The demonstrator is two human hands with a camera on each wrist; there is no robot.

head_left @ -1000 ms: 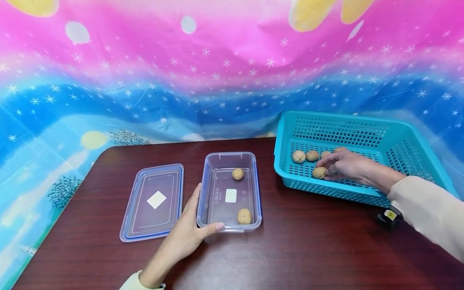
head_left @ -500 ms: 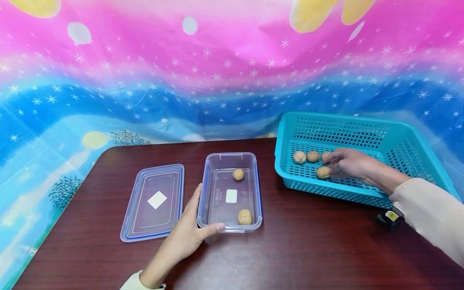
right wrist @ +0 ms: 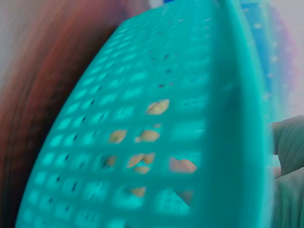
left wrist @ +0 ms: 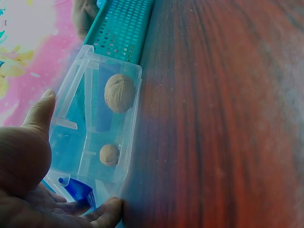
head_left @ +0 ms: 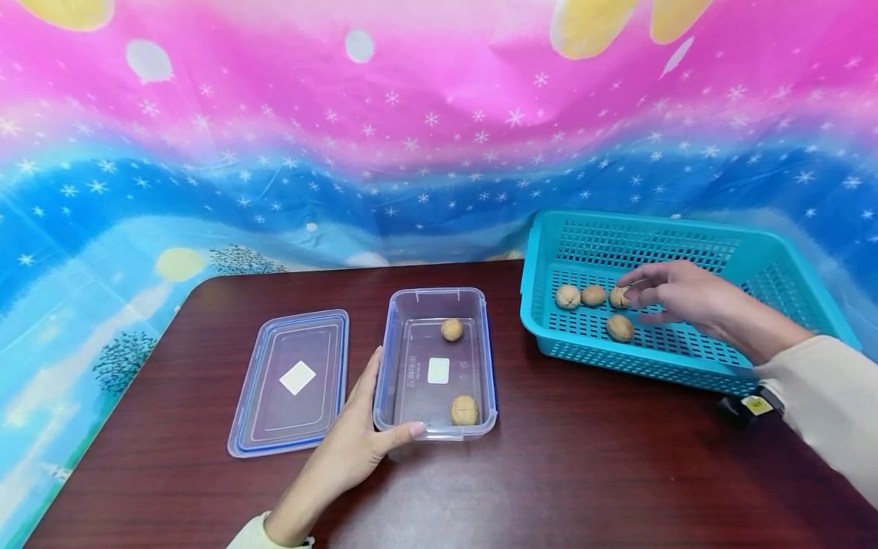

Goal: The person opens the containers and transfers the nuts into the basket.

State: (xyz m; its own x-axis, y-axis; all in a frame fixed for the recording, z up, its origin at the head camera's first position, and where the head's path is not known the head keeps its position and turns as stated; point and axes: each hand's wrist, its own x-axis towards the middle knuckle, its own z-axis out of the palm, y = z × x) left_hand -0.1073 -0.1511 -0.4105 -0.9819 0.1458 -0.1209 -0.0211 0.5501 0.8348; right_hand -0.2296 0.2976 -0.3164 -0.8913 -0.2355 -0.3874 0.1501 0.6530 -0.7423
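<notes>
The clear plastic food container (head_left: 439,289) stands on the table with two walnuts inside, a smaller far walnut (head_left: 451,329) and a larger near walnut (head_left: 464,410). My left hand (head_left: 353,435) holds its near left corner, thumb at the front rim and fingers along the left side; the left wrist view shows fingertips (left wrist: 111,209) by the blue clip (left wrist: 78,191). Inside the turquoise basket (head_left: 638,364), my right hand (head_left: 693,297) hovers with fingers parted, fingertips right at a walnut (head_left: 620,297). Other walnuts (head_left: 567,296) lie to its left, and one walnut (head_left: 620,328) sits nearer me.
The container's lid (head_left: 288,385), blue-edged with a white label, lies flat left of the container. A patterned cloth (head_left: 439,152) hangs behind the brown table (head_left: 549,473). In the right wrist view the basket's slotted side (right wrist: 156,118) blocks most of the scene.
My right hand has come away from the nearer walnut, rising and moving back and right. That walnut has shifted slightly right in the basket. My left hand stays on the container.
</notes>
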